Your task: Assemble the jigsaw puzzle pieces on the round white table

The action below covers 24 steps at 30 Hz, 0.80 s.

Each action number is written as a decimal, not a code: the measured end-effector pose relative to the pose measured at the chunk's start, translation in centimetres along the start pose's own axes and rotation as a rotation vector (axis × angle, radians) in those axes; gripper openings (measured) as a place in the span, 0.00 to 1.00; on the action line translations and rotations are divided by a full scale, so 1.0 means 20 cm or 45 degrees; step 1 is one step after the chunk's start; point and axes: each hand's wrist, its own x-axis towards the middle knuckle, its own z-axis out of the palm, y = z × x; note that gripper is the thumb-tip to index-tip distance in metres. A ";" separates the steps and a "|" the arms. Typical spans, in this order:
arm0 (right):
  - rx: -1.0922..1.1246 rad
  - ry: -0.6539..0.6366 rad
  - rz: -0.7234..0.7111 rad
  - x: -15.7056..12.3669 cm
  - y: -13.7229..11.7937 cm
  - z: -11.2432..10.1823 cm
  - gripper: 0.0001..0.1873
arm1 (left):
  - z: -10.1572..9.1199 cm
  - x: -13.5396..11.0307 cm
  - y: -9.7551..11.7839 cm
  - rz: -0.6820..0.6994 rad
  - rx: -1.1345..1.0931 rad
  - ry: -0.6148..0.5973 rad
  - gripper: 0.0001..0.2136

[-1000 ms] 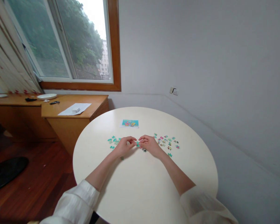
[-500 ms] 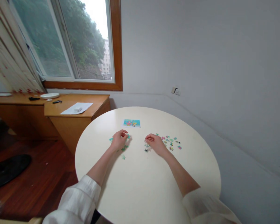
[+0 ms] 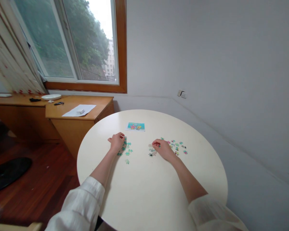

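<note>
My left hand [image 3: 116, 142] is at the left edge of a loose group of green puzzle pieces [image 3: 128, 150], its fingers apart and its fingertips at the upper pieces. Nothing shows in its grasp. On the right, my right hand [image 3: 163, 149] has thumb and fingers pinched together; whatever may be between them is too small to make out. Pale and dark puzzle pieces [image 3: 151, 154] lie just left of it. More mixed-colour pieces [image 3: 177, 145], pink, green and yellow, are spread on its right, partly hidden by the hand.
A picture card [image 3: 136, 126] with cartoon figures lies flat beyond my hands on the round white table [image 3: 144, 192]. To the left stands a wooden desk [image 3: 103, 107] with a paper sheet [image 3: 73, 111] and a white plate [image 3: 51, 97]. A wall [image 3: 207, 80] borders the right.
My left hand has moved left, uncovering more green pieces, and a finger now sticks out on its left side. My right hand, still pinched, has shifted slightly right.
</note>
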 end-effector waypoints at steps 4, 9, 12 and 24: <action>0.009 0.009 0.006 0.00 0.02 0.01 0.07 | 0.01 0.02 -0.03 0.007 0.066 0.004 0.07; -0.059 -0.009 0.003 0.00 0.02 0.01 0.07 | 0.03 0.02 -0.03 -0.030 0.148 0.024 0.06; -0.133 -0.012 -0.039 0.00 0.02 0.00 0.08 | 0.02 0.02 -0.02 -0.017 0.199 0.025 0.06; -0.398 -0.179 -0.137 -0.01 0.04 -0.05 0.10 | -0.01 -0.01 0.00 0.083 0.374 0.084 0.08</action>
